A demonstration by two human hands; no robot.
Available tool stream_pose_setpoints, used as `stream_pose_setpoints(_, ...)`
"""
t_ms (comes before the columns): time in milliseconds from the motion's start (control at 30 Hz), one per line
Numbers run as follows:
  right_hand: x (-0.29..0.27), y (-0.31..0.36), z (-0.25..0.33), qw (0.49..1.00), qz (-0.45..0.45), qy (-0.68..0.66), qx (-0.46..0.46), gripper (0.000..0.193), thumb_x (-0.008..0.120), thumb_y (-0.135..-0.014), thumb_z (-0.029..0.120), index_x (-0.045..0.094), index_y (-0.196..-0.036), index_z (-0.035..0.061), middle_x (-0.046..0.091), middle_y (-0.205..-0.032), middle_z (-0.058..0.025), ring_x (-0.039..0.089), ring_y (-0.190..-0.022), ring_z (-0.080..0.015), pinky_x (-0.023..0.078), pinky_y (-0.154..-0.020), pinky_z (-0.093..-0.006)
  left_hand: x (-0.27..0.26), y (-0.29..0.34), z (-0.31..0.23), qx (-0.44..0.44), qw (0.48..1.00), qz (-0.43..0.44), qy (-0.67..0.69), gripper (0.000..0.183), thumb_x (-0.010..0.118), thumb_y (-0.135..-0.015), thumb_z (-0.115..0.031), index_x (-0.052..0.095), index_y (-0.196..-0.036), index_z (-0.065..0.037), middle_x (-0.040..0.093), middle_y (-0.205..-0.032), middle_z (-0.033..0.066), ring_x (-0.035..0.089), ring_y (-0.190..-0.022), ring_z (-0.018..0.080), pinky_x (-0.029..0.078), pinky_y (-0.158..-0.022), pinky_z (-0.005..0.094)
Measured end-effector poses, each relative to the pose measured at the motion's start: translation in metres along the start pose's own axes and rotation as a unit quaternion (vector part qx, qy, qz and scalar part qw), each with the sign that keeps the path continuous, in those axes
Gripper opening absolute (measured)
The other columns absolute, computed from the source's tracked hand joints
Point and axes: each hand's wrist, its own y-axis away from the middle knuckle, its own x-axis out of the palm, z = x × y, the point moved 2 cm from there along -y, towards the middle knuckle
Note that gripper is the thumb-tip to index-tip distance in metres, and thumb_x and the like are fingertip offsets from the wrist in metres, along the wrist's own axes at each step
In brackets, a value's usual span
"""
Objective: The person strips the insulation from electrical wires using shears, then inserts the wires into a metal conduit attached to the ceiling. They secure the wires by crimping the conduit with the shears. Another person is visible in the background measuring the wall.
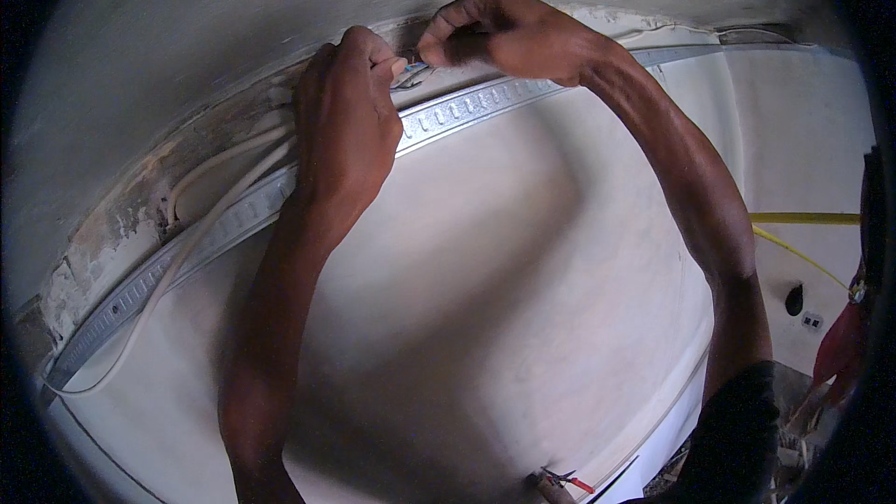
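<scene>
My left hand [347, 126] is raised to the top of the white wall, its thumb and fingers pinched on thin electrical wires [411, 80]. Just right of it, my right hand [513, 35] also has its fingertips closed at the same bundle; the exact strand is hidden. Bits of blue and pale insulation show between the two hands. Thick white cables [201, 224] run up from the lower left and pass behind my left hand. Below both hands stretches a slotted galvanized metal channel [467, 106].
Rough, chipped plaster [107, 257] borders the channel under the grey ceiling [233, 9]. Red-handled pliers [571, 481] lie at the bottom. To the right are a yellow strip [807, 218], a wall socket [811, 321] and a black oval object [794, 300].
</scene>
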Motion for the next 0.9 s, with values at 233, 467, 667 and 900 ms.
stream_pose_setpoints(233,-0.004,-0.006,0.007,0.988,0.025,-0.030,0.150,0.022,0.066,-0.083,0.015,0.076,-0.099,0.0046,0.073,-0.101,-0.0111,0.064,-0.097,-0.0239,0.049,-0.090,-0.0398,0.002,0.001,0.000,0.046,0.999,-0.019,0.008,0.007,0.057,-0.091,0.005,0.056,-0.096,0.000,0.064,-0.084,0.0160,0.068,-0.077,0.0295,0.052,-0.071,0.0383)
stream_pose_setpoints(467,0.010,-0.001,0.008,0.997,-0.024,-0.053,0.050,0.012,0.068,-0.087,-0.001,0.071,-0.099,-0.0032,0.071,-0.092,-0.0113,0.067,-0.088,-0.0191,0.053,-0.087,-0.0309,0.000,-0.002,0.004,0.017,0.998,-0.012,0.067,0.007,0.059,-0.092,0.003,0.057,-0.096,-0.002,0.065,-0.078,0.0136,0.069,-0.072,0.0247,0.052,-0.069,0.0361)
stream_pose_setpoints(667,0.020,0.000,0.003,0.993,-0.068,-0.094,0.036,0.012,0.061,-0.084,-0.006,0.071,-0.085,-0.0003,0.071,-0.082,-0.0084,0.064,-0.079,-0.0149,0.051,-0.079,-0.0313,-0.001,-0.002,0.003,-0.013,0.999,-0.005,0.044,0.004,0.060,-0.092,0.001,0.059,-0.092,-0.002,0.066,-0.078,0.0125,0.069,-0.071,0.0223,0.053,-0.067,0.0358)
stream_pose_setpoints(900,0.025,0.002,-0.002,0.988,-0.109,-0.106,0.023,0.007,0.067,-0.087,-0.006,0.069,-0.093,-0.0023,0.071,-0.091,-0.0086,0.066,-0.089,-0.0155,0.053,-0.087,-0.0309,0.000,-0.006,0.004,-0.026,0.998,-0.008,0.055,0.003,0.063,-0.092,0.000,0.061,-0.092,-0.002,0.068,-0.079,0.0121,0.070,-0.074,0.0212,0.053,-0.068,0.0333)
